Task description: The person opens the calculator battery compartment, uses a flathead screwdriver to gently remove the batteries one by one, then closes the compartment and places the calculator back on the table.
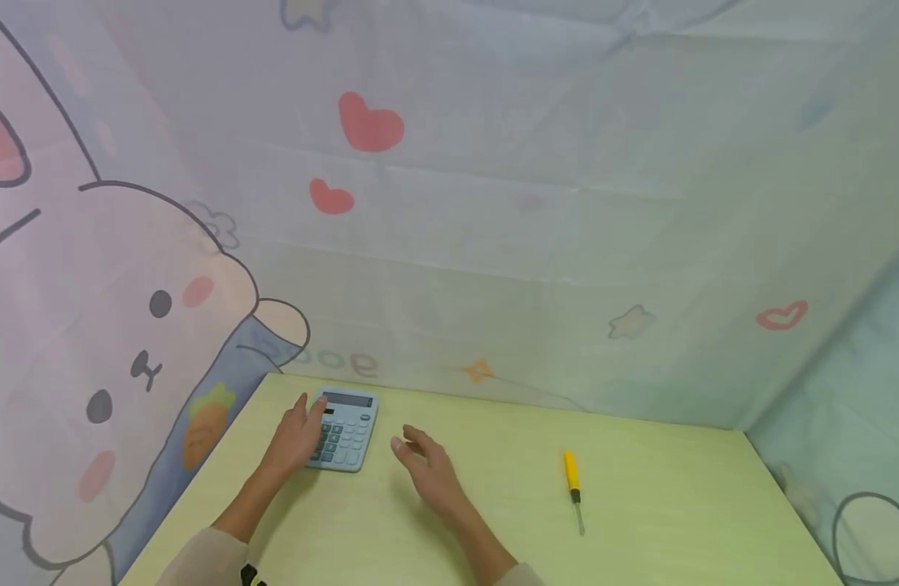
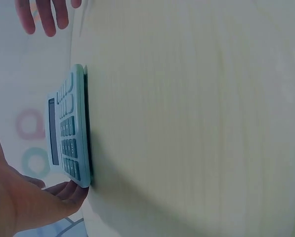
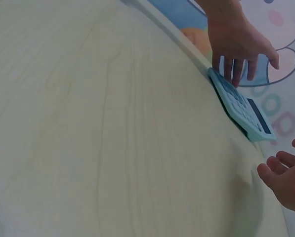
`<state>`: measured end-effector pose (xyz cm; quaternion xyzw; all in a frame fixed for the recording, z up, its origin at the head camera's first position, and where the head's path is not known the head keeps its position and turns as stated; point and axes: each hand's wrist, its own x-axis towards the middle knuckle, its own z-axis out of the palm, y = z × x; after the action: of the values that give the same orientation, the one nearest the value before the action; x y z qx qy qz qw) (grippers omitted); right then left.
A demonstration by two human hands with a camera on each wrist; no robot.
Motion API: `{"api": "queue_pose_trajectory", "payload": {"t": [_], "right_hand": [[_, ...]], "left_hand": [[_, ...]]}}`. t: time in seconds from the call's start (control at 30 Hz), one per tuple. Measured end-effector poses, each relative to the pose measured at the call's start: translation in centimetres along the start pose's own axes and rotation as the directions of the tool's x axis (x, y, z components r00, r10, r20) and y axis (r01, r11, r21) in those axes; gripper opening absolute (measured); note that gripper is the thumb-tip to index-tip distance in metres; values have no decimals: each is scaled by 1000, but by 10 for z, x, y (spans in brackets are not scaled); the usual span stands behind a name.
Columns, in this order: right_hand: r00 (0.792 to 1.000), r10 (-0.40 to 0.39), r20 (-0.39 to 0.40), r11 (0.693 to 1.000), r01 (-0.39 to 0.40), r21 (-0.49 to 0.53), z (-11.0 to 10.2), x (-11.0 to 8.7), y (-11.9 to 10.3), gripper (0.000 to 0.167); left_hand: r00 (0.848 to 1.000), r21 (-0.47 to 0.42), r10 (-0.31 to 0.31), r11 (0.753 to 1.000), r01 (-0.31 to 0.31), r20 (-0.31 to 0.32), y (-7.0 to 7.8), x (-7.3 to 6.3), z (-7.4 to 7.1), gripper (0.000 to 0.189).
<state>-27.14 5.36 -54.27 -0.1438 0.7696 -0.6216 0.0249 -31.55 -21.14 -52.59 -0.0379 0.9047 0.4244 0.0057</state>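
Observation:
A light blue calculator lies on the table near its far left corner, display at the far end and keys facing up. My left hand is at the calculator's left side, its thumb reaching over the edge beside the display. In the left wrist view, the fingertips are right at the end of the calculator. To the right of the calculator, my right hand hovers over the table with fingers loosely bent and nothing in them. The right wrist view shows a gap between that hand and the calculator.
A screwdriver with a yellow handle lies to the right of my right hand, tip toward me. The pale yellow table ends at a printed cloth backdrop, which also hangs along the left and right sides.

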Motion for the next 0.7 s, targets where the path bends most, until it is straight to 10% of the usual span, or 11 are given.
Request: {"api": "queue_pose_trajectory", "payload": {"t": [0.3,0.7], "right_hand": [[992,119,48,918,-128,375,16,7,1,77],[977,170,131,846,-212,489,35,5,-3,88]], "left_hand": [[1000,-36,-5,999,5,-23,-1,0,0,94],[999,-44,8,999,-10,-45,0,-2,0,92]]}}
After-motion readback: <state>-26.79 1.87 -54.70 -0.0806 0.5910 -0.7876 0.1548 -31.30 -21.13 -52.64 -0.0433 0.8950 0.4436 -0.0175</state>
